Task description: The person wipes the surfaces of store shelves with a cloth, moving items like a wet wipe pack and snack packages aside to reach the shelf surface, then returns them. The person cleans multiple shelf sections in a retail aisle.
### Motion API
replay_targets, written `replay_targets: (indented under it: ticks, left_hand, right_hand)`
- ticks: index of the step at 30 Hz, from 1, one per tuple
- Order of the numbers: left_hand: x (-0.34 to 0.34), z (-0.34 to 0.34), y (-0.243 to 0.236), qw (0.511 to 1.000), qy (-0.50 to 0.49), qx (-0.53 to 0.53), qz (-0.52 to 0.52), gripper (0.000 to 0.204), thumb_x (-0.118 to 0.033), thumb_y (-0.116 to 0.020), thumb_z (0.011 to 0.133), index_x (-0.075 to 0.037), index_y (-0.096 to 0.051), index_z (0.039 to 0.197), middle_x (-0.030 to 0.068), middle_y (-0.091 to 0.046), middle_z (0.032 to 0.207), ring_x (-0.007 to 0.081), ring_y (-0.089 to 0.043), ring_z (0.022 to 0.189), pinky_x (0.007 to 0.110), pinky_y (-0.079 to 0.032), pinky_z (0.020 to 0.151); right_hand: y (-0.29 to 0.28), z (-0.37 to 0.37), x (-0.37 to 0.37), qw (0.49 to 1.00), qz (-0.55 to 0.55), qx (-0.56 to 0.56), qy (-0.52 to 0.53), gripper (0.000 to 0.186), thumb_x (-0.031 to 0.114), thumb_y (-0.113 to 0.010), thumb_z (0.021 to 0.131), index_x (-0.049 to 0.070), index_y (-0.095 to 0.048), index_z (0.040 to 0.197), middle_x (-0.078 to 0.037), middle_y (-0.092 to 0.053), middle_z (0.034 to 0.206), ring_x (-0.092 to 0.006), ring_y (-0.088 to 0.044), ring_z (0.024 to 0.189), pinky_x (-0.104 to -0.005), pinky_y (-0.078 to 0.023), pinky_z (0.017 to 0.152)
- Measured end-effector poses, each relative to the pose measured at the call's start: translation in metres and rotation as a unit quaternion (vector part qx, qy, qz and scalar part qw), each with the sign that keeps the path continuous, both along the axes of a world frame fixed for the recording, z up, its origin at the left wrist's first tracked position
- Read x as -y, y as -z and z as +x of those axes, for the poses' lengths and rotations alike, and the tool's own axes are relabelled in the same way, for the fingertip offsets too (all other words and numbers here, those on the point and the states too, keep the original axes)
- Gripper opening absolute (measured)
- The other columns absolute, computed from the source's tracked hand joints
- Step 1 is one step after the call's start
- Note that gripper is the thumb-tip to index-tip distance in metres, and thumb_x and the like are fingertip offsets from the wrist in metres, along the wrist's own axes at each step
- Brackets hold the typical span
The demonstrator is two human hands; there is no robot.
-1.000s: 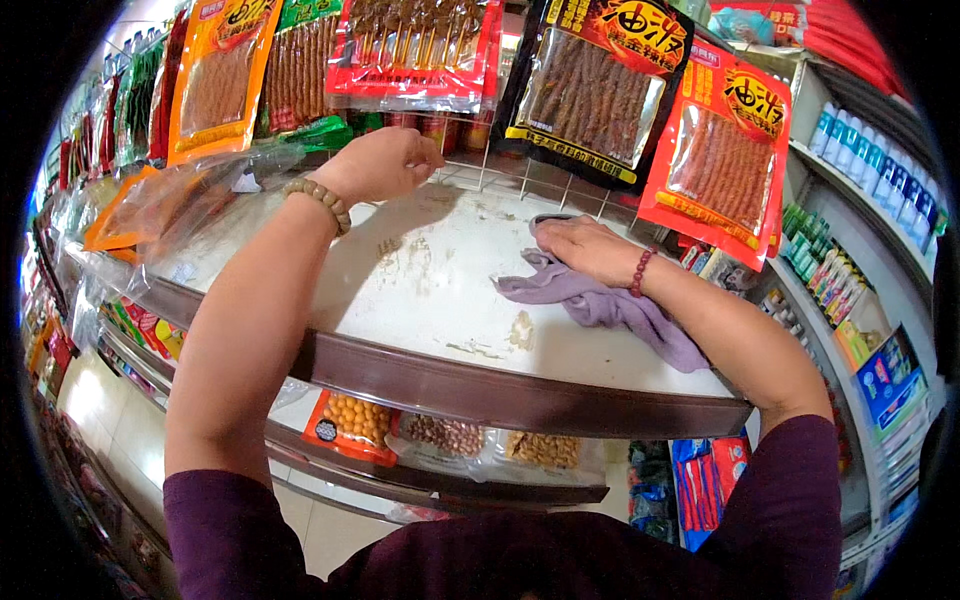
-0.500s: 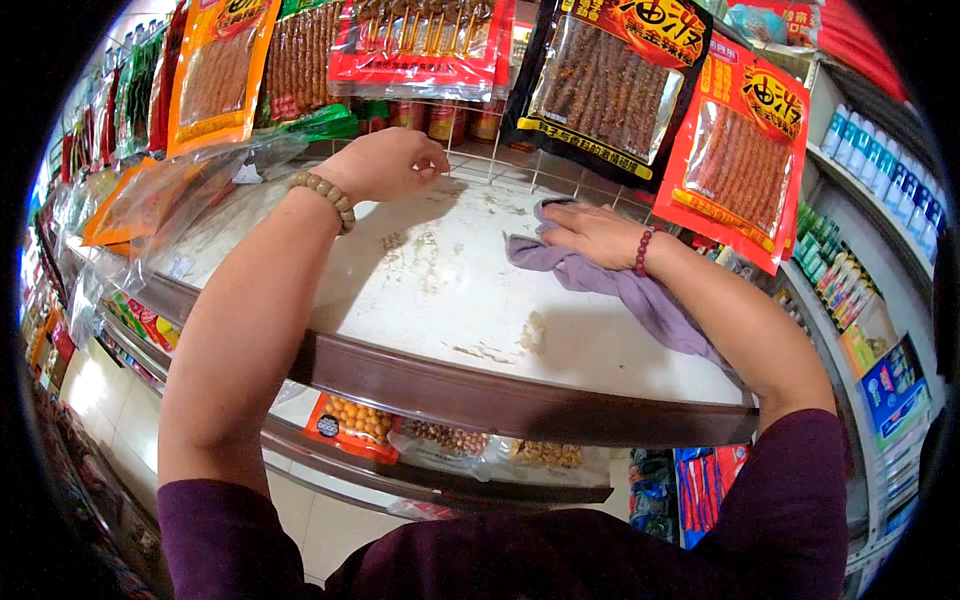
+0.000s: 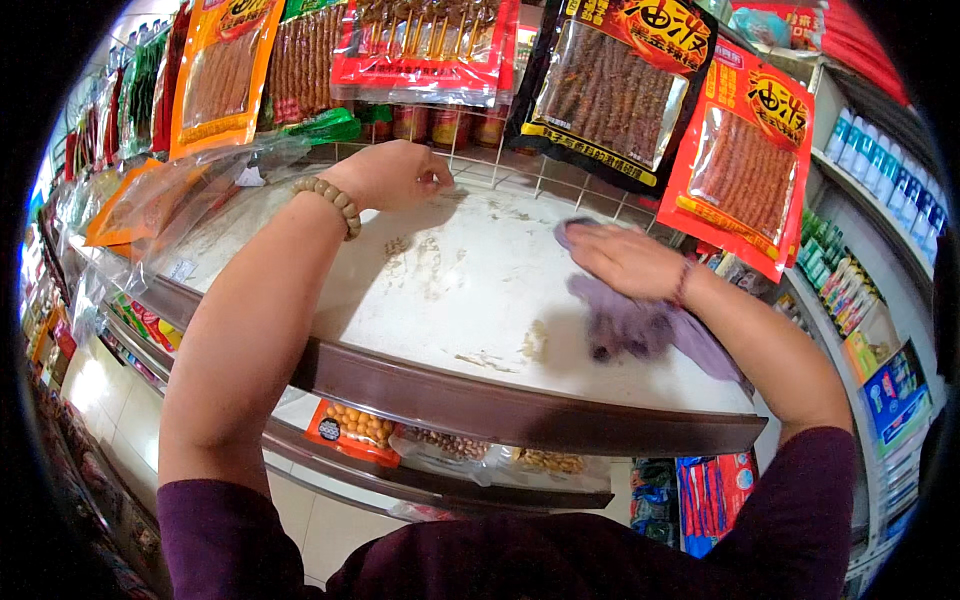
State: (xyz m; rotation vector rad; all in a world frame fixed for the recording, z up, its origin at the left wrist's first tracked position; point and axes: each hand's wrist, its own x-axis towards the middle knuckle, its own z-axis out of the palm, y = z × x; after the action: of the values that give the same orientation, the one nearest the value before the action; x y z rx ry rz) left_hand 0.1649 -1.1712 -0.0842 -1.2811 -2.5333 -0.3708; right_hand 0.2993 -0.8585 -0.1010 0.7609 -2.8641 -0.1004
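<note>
A white shelf board [image 3: 470, 310] with a brown front edge lies before me, marked with brown stains and scuffs. Toward the right of it, my right hand [image 3: 625, 258] presses a purple cloth [image 3: 625, 320] against the surface. Part of the cloth trails behind the wrist to the front right corner, and its near folds are blurred. My left hand [image 3: 400, 175], fingers curled in, rests at the back of the board close to the white wire grid [image 3: 540, 185]. Whatever its fingers may hold is hidden.
Bagged snacks hang above the back edge, among them a black packet [image 3: 610, 95] and a red packet [image 3: 745, 165]. Clear plastic bags [image 3: 190, 210] and an orange packet lie at the left. A lower shelf holds snack bags [image 3: 355, 430]. Bottles [image 3: 885, 165] line shelves at the right.
My right hand has slid right and slightly nearer with the cloth, which has bunched up below it. My left hand has hardly moved.
</note>
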Motion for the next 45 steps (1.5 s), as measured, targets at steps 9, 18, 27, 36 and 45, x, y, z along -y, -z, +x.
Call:
replay_targets:
  ticks: [9,18,27,36,45]
  left_hand:
    - [0.014,-0.001,0.004,1.0,-0.003,-0.01,-0.025,0.026,-0.016,-0.055,0.083,-0.004,-0.066,0.104,0.0181,-0.066,0.1,0.0338,-0.062,0.091,0.04,-0.05,0.082]
    - [0.006,0.002,0.0,1.0,0.0,0.013,-0.013,0.027,-0.017,-0.056,0.083,-0.005,-0.066,0.105,0.0185,-0.066,0.098,0.033,-0.062,0.092,0.04,-0.049,0.082]
    - [0.005,0.004,-0.001,0.999,-0.006,0.019,-0.036,0.029,-0.022,-0.054,0.083,-0.008,-0.068,0.104,0.0164,-0.067,0.097,0.0334,-0.063,0.09,0.039,-0.049,0.082]
    - [0.017,-0.006,0.01,0.999,-0.009,0.018,-0.046,0.031,-0.028,-0.054,0.084,-0.009,-0.069,0.103,0.016,-0.067,0.098,0.0333,-0.063,0.092,0.039,-0.049,0.084]
    - [0.01,0.004,0.004,0.998,-0.006,0.026,-0.056,0.029,-0.021,-0.055,0.086,-0.005,-0.066,0.108,0.0175,-0.066,0.1,0.0325,-0.064,0.091,0.039,-0.049,0.082]
  right_hand:
    - [-0.017,0.017,0.02,0.996,0.031,0.064,0.047,0.044,0.039,-0.031,0.098,0.006,-0.054,0.116,-0.012,-0.051,0.125,-0.0329,-0.046,0.115,-0.0536,-0.037,0.091]
    - [-0.014,-0.022,0.0,0.998,0.019,0.051,0.024,0.044,0.036,-0.032,0.099,0.003,-0.052,0.121,-0.014,-0.046,0.131,-0.0335,-0.043,0.117,-0.0414,-0.035,0.099]
    - [-0.021,-0.024,-0.001,0.997,0.07,0.028,-0.014,0.038,0.03,-0.032,0.098,0.005,-0.058,0.109,-0.018,-0.051,0.116,-0.0341,-0.049,0.104,-0.0405,-0.04,0.093]
    - [-0.021,-0.007,0.0,0.996,0.053,0.067,-0.01,0.038,0.02,-0.037,0.092,0.003,-0.051,0.123,-0.02,-0.05,0.103,-0.0345,-0.05,0.102,-0.0414,-0.041,0.089]
    - [-0.019,-0.023,0.0,0.994,-0.003,0.103,-0.022,0.037,0.007,-0.038,0.086,-0.002,-0.051,0.119,-0.02,-0.046,0.101,-0.033,-0.05,0.098,-0.0385,-0.04,0.089]
